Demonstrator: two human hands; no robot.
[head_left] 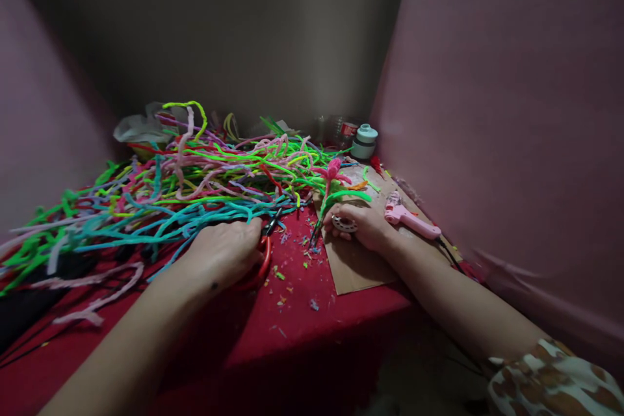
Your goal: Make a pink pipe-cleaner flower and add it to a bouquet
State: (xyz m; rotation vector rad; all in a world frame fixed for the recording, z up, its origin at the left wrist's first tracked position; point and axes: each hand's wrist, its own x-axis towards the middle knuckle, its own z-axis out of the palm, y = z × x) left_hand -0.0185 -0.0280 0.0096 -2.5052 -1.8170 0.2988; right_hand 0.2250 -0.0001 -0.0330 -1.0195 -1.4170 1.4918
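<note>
My left hand [227,250] is closed round red-handled pliers [266,257], whose dark jaws point up and away over the red cloth. My right hand [358,224] is closed at the edge of the cardboard, with a grey metal ring-shaped tool [344,223] against its fingers. Between its fingertips it holds the stem of a pink fuzzy flower [333,171], which stands upright. One long green leaf [348,195] bends from the stem to the right, above the hand. The stem's lower end shows dark wires.
A large pile of coloured pipe cleaners [219,169] covers the back left. Cardboard [351,273] bears a pink glue gun [412,218] with a black cord. Behind stands a pale green jar [364,142]. Fuzz scraps dot the red cloth [292,312]. Pink curtains hang at both sides.
</note>
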